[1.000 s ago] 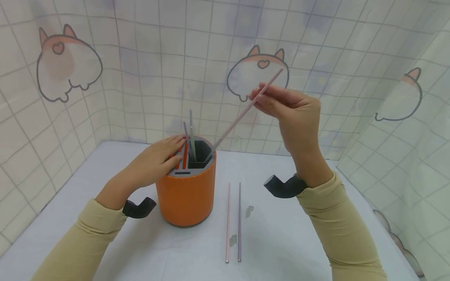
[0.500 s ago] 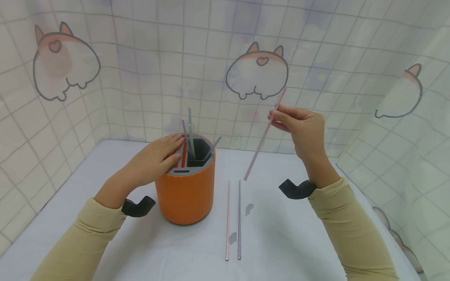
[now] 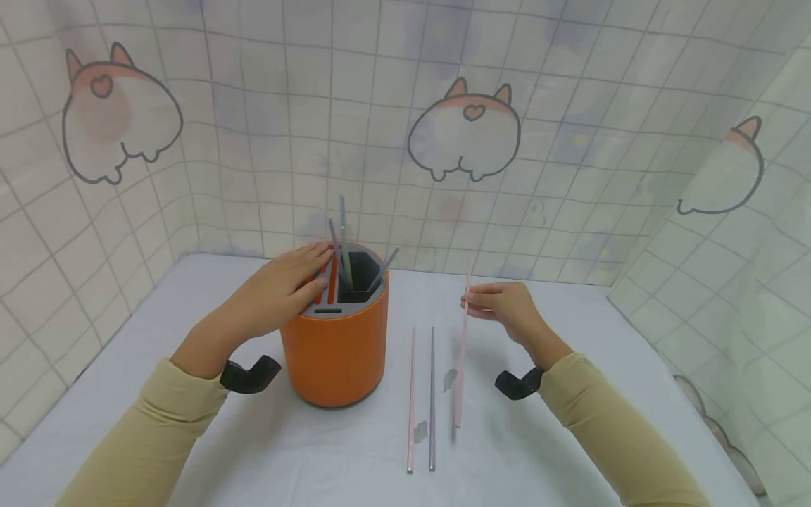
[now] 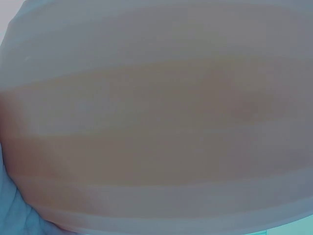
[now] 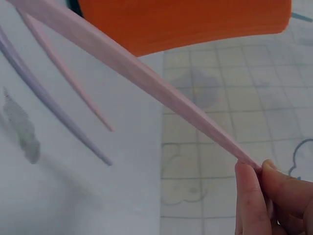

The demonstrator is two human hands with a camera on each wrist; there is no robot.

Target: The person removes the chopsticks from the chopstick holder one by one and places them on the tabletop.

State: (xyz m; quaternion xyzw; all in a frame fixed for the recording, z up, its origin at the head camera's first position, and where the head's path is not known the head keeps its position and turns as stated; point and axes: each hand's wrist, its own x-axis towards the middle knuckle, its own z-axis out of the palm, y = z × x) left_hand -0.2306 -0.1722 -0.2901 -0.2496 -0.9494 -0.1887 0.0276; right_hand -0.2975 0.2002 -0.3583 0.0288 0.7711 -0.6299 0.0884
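My left hand [image 3: 272, 290] rests on the left part of the top of an orange cylindrical holder [image 3: 334, 366], fingers laid over its grey slotted lid. A blurred, brownish curved surface fills the left wrist view. My right hand [image 3: 507, 310] pinches a pink chopstick [image 3: 461, 373] near its upper end, with the lower end pointing toward me, low over the table. In the right wrist view, thumb and fingertips meet on that thin end. Left of it, a pink chopstick [image 3: 412, 394] and a purple chopstick [image 3: 432, 422] lie side by side.
Out of the holder's open compartment stick a greenish stick [image 3: 344, 236], a purple stick [image 3: 334, 239] and a grey-blue stick [image 3: 391, 258]. A white cloth covers the table [image 3: 253, 451]. Behind it hangs a checked curtain [image 3: 253, 176] with cartoon animals.
My right hand has drawn the pink chopstick away from the holder, then lowered it toward the table, its lower end swinging nearer to me. The left hand stays on the holder.
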